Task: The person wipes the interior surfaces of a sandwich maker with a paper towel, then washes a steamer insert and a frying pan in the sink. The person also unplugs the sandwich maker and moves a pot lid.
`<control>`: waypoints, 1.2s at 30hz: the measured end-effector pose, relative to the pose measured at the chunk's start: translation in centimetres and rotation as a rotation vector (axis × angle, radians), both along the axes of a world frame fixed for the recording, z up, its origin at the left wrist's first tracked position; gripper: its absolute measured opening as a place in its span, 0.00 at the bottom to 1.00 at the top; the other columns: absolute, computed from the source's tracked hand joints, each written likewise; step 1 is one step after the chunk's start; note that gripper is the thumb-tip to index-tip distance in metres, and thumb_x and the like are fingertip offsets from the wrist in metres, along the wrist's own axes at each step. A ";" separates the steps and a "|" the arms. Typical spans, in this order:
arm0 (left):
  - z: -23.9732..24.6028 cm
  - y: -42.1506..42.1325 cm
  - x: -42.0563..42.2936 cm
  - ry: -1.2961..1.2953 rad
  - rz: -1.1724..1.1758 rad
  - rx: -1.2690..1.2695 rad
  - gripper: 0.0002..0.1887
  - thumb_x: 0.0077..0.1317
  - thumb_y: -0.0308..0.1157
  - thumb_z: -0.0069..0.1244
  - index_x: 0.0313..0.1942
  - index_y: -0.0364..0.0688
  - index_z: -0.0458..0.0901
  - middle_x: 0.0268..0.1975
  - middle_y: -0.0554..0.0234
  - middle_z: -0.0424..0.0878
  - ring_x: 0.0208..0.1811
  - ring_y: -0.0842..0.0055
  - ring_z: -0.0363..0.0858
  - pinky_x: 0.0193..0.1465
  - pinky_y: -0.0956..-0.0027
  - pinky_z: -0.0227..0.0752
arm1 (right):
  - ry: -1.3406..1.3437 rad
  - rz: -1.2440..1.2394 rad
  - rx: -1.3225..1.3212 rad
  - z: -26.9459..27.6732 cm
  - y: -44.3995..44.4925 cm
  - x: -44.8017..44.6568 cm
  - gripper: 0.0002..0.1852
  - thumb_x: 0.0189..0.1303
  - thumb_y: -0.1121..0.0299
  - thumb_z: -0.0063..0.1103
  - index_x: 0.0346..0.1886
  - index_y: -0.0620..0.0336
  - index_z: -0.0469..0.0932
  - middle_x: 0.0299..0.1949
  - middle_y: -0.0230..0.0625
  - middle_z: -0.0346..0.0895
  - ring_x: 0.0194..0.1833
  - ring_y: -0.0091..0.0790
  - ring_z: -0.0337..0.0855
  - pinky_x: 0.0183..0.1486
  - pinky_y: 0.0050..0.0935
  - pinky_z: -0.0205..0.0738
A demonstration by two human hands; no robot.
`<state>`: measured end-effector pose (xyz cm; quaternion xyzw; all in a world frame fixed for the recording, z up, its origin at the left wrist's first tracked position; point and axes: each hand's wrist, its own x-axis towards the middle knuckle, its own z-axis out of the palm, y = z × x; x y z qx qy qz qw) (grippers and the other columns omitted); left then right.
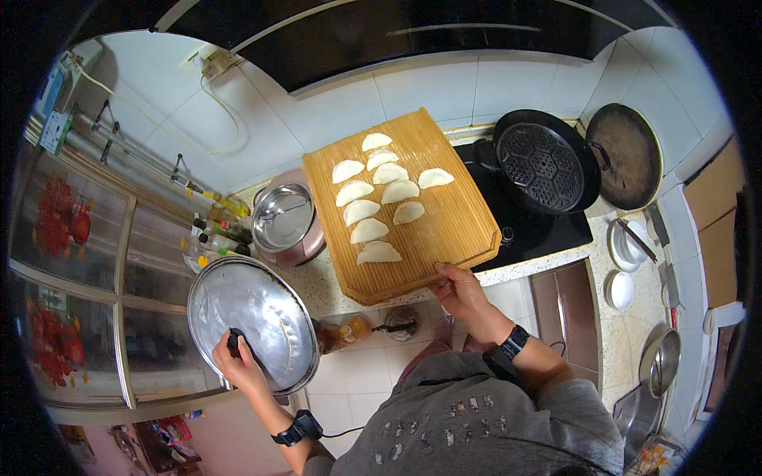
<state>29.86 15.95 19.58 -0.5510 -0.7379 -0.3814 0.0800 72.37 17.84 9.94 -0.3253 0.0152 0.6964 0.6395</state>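
Note:
My left hand (241,360) grips the black knob of a large round metal lid (256,315), held at the left beside the counter. With my right hand (464,294) I hold the near edge of a wooden slatted board (455,232), thumb on top and fingers beneath. Several uncooked crescent-shaped dumplings (390,174) lie on the board, mostly in two rows, with one apart (436,178) towards the right. The board's far side covers part of the counter and of the black cooktop.
A black pan with a perforated steamer plate (539,163) stands on the cooktop (536,238). Behind it leans a dark round pan (625,157). Left of the board are a pink pot with a steel bowl (283,217) and bottles (223,229). White dishes (621,291) sit at right.

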 end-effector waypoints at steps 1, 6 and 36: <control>-0.1 -0.1 -0.1 0.002 -0.012 0.009 0.13 0.66 0.24 0.57 0.51 0.34 0.81 0.45 0.55 0.77 0.42 0.66 0.79 0.43 0.67 0.75 | -0.007 -0.002 -0.035 -0.3 0.0 -0.3 0.10 0.62 0.76 0.62 0.45 0.54 0.79 0.42 0.30 0.81 0.47 0.32 0.80 0.51 0.45 0.73; -0.4 0.1 -0.3 0.001 -0.038 0.010 0.13 0.66 0.24 0.56 0.51 0.34 0.81 0.45 0.55 0.77 0.42 0.66 0.78 0.42 0.66 0.75 | 0.008 -0.060 -0.071 -1.6 0.2 -1.1 0.07 0.62 0.76 0.62 0.43 0.56 0.78 0.39 0.30 0.81 0.41 0.31 0.81 0.44 0.35 0.76; -0.1 5.0 7.4 -0.099 -0.326 0.019 0.14 0.69 0.26 0.55 0.53 0.34 0.79 0.48 0.51 0.78 0.46 0.64 0.79 0.50 0.63 0.75 | -0.474 0.169 -0.247 -2.4 -5.6 7.8 0.30 0.64 0.69 0.64 0.65 0.72 0.62 0.51 0.48 0.77 0.48 0.44 0.85 0.47 0.37 0.85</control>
